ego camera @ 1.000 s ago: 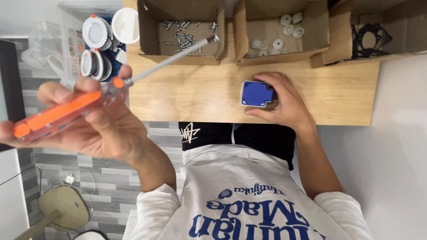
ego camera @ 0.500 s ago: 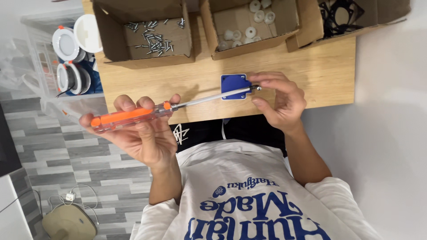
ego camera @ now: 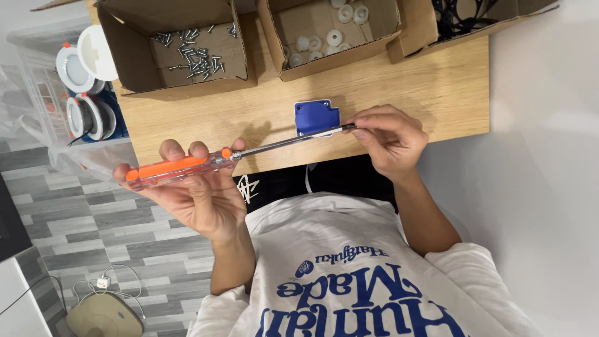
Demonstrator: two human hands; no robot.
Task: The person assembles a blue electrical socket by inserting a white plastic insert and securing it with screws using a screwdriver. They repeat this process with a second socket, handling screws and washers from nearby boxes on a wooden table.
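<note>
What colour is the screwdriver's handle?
Orange and clear, seen in the head view on the screwdriver handle.

Screwdriver tip (ego camera: pixel 349 127) hidden under fingers (ego camera: pixel 374 128)

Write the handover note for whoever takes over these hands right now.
Left hand: closed on the handle of the orange-handled screwdriver, held level above the table's near edge.
Right hand: fingertips pinch the screwdriver's tip.
Blue plastic piece: lies on the wooden table, right behind the shaft, not held.
Open box of screws and box of white round parts: at the table's far side.
Done: tool picked up.
Left: I see no screw on the tip, and the tip is not on the blue piece.
</note>
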